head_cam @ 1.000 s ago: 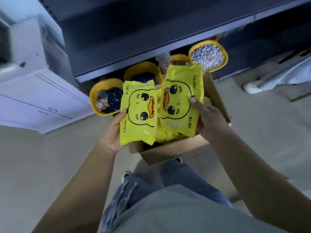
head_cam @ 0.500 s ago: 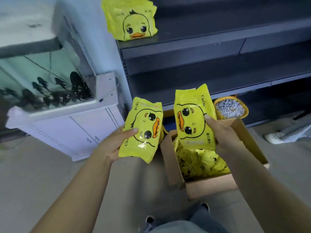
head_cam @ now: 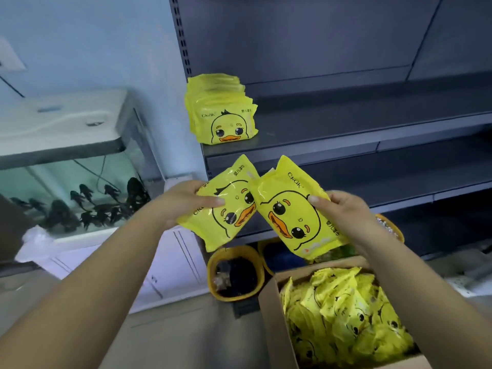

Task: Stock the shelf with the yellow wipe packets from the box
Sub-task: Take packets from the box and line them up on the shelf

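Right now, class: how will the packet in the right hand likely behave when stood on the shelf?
The packet in the right hand looks soft and creased, so it probably flexes. Its glossy film may slip. The stack on the shelf leans, so it may tip unless propped.

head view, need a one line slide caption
Left hand and right hand each hold a yellow packet below the shelf, above the open box.

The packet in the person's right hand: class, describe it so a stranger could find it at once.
Start at the dark shelf unit, then drop to the two hands in front of it. The right hand holds a yellow duck-face packet above the cardboard box. Unlike the left hand's packet, its beak points down-left.
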Demonstrator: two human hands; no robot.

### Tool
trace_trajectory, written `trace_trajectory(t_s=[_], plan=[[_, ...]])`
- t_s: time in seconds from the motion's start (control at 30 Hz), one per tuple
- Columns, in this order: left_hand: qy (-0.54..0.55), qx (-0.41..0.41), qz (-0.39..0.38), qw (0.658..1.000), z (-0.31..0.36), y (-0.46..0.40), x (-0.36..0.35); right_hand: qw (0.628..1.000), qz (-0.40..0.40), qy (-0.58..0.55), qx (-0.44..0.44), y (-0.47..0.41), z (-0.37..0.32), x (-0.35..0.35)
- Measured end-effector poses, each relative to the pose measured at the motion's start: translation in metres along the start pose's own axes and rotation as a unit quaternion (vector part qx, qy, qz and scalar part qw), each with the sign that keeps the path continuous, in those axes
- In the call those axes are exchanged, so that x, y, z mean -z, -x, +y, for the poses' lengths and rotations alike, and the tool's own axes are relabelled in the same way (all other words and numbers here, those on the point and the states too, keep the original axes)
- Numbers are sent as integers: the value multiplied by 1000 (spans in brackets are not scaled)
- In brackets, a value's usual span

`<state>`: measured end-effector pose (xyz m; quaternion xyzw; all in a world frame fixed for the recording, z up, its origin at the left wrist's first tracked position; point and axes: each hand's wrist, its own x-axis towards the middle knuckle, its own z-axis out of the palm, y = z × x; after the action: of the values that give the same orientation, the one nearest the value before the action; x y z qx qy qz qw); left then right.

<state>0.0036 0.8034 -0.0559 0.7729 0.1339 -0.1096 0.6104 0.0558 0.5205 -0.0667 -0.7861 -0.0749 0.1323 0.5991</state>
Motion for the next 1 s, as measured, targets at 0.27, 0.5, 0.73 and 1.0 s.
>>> trace_trajectory(t_s=[0.27, 0.5, 0.73, 1.0], plan=[[-293, -41, 98, 950, 101, -43, 22, 996, -33, 58, 59, -91, -68, 16], [-446, -101, 164, 874, 134, -100, 38, 987, -12, 103, 123, -138, -102, 29], [-489, -139, 223, 832, 109, -144, 52, 983, 2, 144, 111, -164, -101, 26], [-369, -218, 404, 808, 66, -147, 60, 972, -31, 190, 137, -189, -107, -7]])
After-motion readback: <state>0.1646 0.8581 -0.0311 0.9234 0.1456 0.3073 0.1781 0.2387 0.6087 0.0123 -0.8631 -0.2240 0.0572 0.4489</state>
